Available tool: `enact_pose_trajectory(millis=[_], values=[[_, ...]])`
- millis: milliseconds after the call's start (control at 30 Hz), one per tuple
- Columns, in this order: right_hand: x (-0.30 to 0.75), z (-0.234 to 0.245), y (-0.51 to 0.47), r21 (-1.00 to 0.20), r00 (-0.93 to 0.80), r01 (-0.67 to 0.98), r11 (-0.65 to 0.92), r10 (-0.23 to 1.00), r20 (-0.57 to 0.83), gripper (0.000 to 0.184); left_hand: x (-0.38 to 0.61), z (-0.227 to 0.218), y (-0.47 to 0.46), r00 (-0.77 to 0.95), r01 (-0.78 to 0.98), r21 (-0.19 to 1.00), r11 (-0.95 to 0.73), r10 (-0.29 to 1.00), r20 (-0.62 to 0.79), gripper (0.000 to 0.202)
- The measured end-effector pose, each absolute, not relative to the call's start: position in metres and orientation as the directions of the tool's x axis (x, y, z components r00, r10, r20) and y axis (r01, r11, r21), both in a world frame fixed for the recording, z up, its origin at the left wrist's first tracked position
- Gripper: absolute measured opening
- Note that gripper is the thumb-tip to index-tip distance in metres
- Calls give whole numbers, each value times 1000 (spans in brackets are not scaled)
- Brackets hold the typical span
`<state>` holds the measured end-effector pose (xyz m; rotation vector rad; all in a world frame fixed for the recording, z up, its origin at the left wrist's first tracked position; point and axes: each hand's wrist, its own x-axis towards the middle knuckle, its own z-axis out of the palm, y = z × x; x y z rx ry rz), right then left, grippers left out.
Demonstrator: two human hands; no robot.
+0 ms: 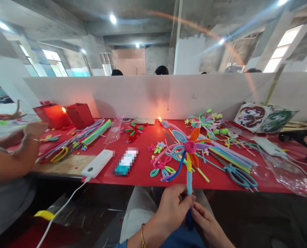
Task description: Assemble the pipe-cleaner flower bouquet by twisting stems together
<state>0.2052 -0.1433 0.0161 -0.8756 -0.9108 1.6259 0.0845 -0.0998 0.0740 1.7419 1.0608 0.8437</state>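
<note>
A pipe-cleaner flower (190, 147) with a pink rolled centre and orange, light blue and purple petals stands upright before me. Its wrapped stem runs from yellow through light blue to dark blue. My left hand (172, 205), with a gold bangle at the wrist, grips the stem at the light blue part. Lower down, my right hand (205, 218) pinches the dark blue end. Long curled pipe cleaners in pink and blue arch off the flower's left side. Behind it on the table lies a smaller pink and green pipe-cleaner flower (160, 164).
Blue-handled scissors (241, 175) and bundled pipe cleaners (233, 155) lie right on the red table (143, 177). A white power bank (98, 163) and a phone (126, 161) lie left. Small flames burn at the back (160, 119) and by red panels (78, 115). A co-worker's arm (26, 148) is far left.
</note>
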Motion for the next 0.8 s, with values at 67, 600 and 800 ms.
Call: enact_pose_trajectory(millis=[67,600,800], values=[[204,12,-144,-837,-188,-500,-223,971,-147,26,86,75,-100,413,315,904,-290,899,144,11],[215,28,-136,-784,-38,-583,-212,971,-235,27,79,68,-101,465,274,908,-318,870,165,22],[230,30,-131,-785,86,-615,-78,982,-165,23,49,19,-96,492,419,884,-208,870,-28,19]])
